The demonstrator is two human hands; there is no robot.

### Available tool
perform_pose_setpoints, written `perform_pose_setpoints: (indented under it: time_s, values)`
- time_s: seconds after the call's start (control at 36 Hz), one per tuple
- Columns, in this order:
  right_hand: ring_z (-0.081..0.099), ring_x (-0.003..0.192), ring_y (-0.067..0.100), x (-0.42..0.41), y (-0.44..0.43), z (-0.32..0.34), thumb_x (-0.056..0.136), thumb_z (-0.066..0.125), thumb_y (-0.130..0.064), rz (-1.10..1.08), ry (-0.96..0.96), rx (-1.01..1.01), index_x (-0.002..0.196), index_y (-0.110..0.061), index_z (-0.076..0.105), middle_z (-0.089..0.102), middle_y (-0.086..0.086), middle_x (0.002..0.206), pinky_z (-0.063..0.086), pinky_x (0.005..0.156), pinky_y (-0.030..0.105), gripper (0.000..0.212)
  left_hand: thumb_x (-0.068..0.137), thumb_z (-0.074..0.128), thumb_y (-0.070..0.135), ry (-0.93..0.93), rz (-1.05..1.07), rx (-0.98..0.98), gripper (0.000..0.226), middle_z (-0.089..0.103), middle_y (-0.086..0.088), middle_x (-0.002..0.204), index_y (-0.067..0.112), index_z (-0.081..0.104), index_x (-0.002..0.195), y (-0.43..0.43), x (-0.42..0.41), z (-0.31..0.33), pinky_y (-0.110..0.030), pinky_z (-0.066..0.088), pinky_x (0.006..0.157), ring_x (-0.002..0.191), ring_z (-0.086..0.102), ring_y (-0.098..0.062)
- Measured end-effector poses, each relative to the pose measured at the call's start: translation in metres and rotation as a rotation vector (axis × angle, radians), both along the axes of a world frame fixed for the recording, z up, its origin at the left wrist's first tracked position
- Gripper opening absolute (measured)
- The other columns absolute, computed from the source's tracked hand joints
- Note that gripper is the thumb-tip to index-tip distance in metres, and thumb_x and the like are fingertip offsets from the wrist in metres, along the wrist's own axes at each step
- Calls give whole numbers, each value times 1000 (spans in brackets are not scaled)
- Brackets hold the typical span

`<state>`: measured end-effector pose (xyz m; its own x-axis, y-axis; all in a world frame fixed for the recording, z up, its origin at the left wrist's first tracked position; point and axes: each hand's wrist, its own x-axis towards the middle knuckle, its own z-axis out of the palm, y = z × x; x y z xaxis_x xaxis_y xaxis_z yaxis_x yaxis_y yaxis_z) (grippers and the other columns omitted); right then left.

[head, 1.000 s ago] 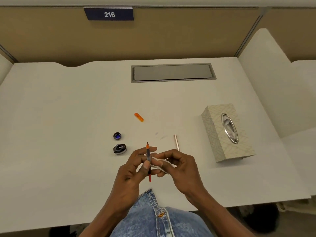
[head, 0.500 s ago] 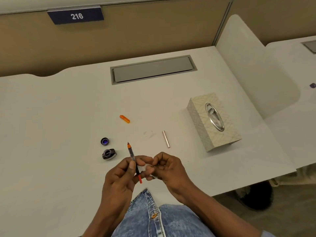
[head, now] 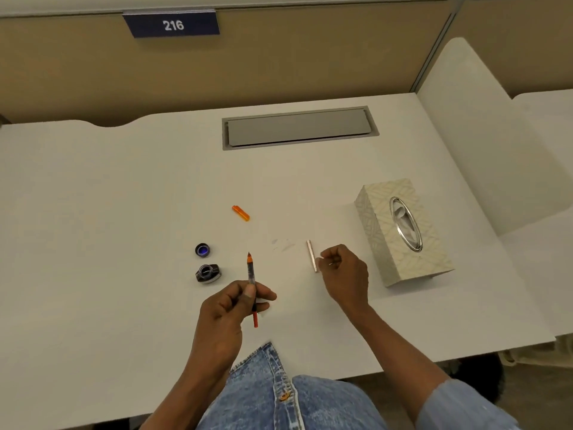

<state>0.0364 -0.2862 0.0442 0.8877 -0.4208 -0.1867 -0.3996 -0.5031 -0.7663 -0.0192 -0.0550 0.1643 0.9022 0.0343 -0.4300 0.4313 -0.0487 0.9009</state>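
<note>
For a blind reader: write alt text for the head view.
The left hand grips an orange pen, nib pointing away, over a white desk; the right hand curls beside a thin metal tube. An open ink bottle and tissue box stand nearby.

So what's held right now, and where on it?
Left hand pinches the pen mid-barrel, nib pointing away. Right hand: curled, contents unclear.

Bright, even overhead light, soft shadows (slight wide-angle bend at edges), pic fairly sharp.
</note>
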Motion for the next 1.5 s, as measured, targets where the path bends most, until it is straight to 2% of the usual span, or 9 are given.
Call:
perform_pose_setpoints:
  time_s: [0.19,0.5,0.58,0.81,0.94,1.06,1.25,1.44,1.5]
  values:
    - [67,88,17,23,1,-22,86,82,-49,107,17,-299,107,-23,70,68,-6,96,56,73,36,36,110,50,20,58,31,-1,38,83,-4,103,21,82,91,2,-1,-1,-58,50,110,102,76,-27]
    - [64,95,27,32,30,-26,95,74,-34,113,3,-465,95,-18,73,64,2,96,50,64,36,15,110,50,16,97,128,-83,36,83,-8,104,12,83,95,10,8,-2,-53,52,111,106,76,-27]
    - [65,91,23,27,34,-19,95,75,-34,105,-7,-360,93,-22,72,67,-4,93,51,66,35,13,109,49,13,86,184,-160,35,83,-12,105,4,81,99,12,12,-2,-45,54,107,108,76,-29]
    - [74,77,10,-7,54,49,90,84,-28,-4,41,239,84,-27,77,79,-9,78,62,77,35,9,109,45,5,55,308,-350,35,81,-18,106,-1,78,99,15,27,1,-27,60,86,104,78,-28]
    - [75,83,35,-32,71,103,92,81,-15,28,85,567,87,-18,81,82,4,82,63,80,47,5,109,45,3,19,334,-396,34,81,-18,106,-1,78,100,14,32,1,-36,57,97,103,79,-26]
    - [80,88,33,-50,86,125,90,82,-12,52,145,734,93,-10,81,84,10,89,64,90,49,4,109,45,4,-3,338,-427,33,80,-22,110,-5,76,103,12,32,1,-40,53,105,110,77,-30]
    - [80,90,36,-62,105,130,87,85,-15,24,91,728,97,-12,80,84,9,88,64,93,55,11,109,44,7,-8,295,-438,35,80,-20,111,-3,77,102,10,21,6,-40,53,106,112,75,-28]
    - [81,82,28,-67,118,136,84,88,-13,8,52,704,96,-12,80,83,9,85,66,80,39,14,109,46,12,32,203,-396,35,81,-15,111,-2,78,102,15,9,7,-45,55,100,110,71,-31]
    - [80,81,26,-69,121,136,84,88,-14,7,42,685,96,-13,80,83,8,85,64,76,32,15,109,47,14,30,193,-382,35,81,-14,113,1,79,102,18,6,7,-51,54,106,114,71,-36]
